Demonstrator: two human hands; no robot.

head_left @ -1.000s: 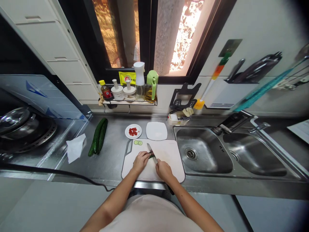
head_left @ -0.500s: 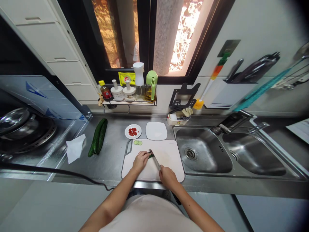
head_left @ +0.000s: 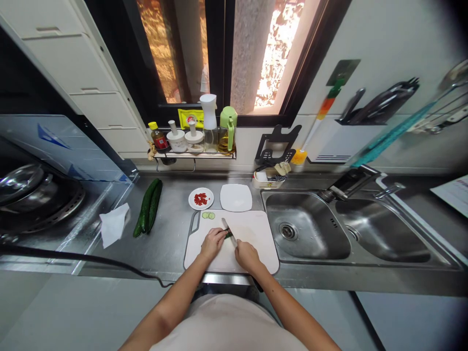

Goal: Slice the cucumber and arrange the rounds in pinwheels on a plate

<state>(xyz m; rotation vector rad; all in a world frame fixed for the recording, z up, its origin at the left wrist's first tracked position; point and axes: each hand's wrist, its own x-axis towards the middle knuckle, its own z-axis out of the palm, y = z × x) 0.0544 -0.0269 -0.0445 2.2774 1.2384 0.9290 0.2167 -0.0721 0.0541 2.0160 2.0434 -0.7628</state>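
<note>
On the white cutting board (head_left: 252,224), my left hand (head_left: 213,243) holds down a small dark green piece of cucumber (head_left: 228,234), its fingertips close to the blade. My right hand (head_left: 246,255) grips the handle of a knife (head_left: 229,229), whose blade slants up and left across the cucumber. My fingers hide part of the piece. Two pale cucumber slices (head_left: 208,215) lie near the board's top left corner. Behind the board are a small plate of chopped red bits (head_left: 201,199) and a white square plate (head_left: 236,197).
Whole cucumbers (head_left: 147,207) and a white paper (head_left: 114,224) lie on the counter to the left. A double sink (head_left: 307,224) is on the right. Seasoning bottles stand on a rack (head_left: 195,155) under the window. A black cable (head_left: 109,262) crosses the front left.
My right hand has moved up and left with the knife, so the blade reaches farther forward over the cucumber. My left hand stays nearly in place.
</note>
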